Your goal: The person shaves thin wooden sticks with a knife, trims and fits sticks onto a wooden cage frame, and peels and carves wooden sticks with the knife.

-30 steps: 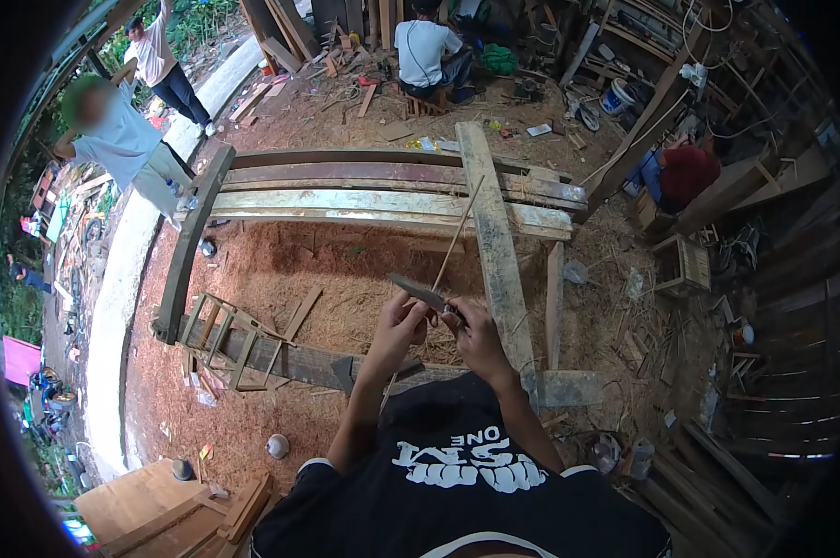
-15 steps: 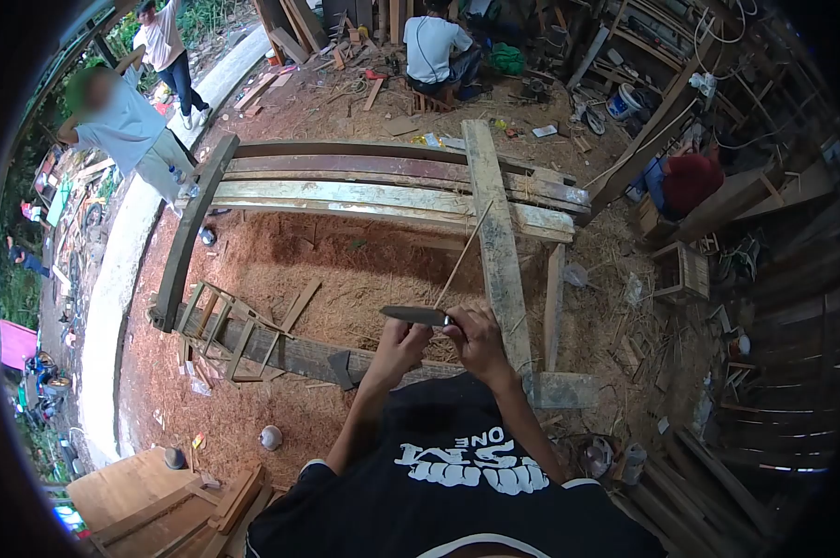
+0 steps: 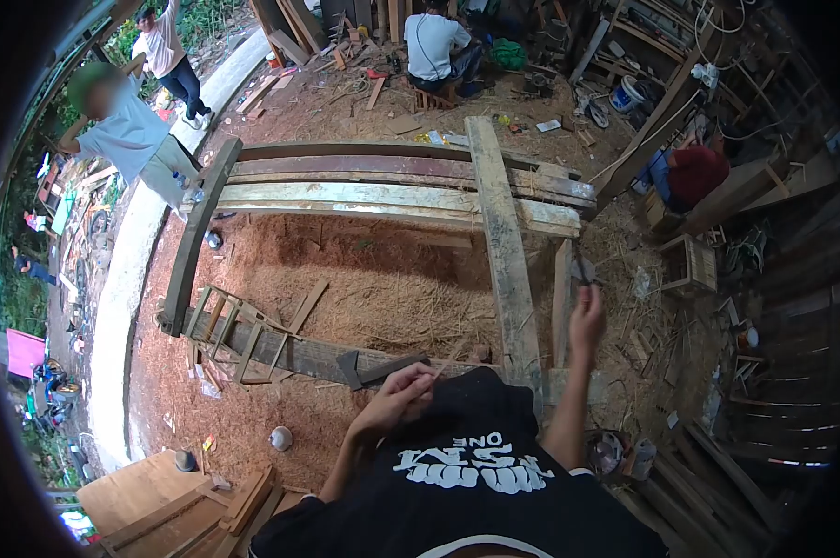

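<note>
My left hand [image 3: 406, 395] is closed in front of my shirt. A short length of a thin wooden stick [image 3: 452, 358] shows at its fingertips; the rest is hidden. My right hand [image 3: 587, 314] is raised apart from it, beyond the cross plank, its fingers closed. Something small and dark shows at those fingertips, too unclear to name. A dark, flat, blade-like piece [image 3: 392, 368] lies on the lower beam [image 3: 308, 359], beside a dark angular piece [image 3: 348, 369].
Long boards [image 3: 346, 193] lie beneath the cross plank [image 3: 502, 242]. A small wooden frame [image 3: 229, 325] leans on the lower beam. Two people stand at upper left; one sits at the top and another at the right. Shavings cover the ground.
My hands have separated: the right moved up and right, the left slightly down. The knife no longer shows between them, and the long stick no longer extends up toward the boards.
</note>
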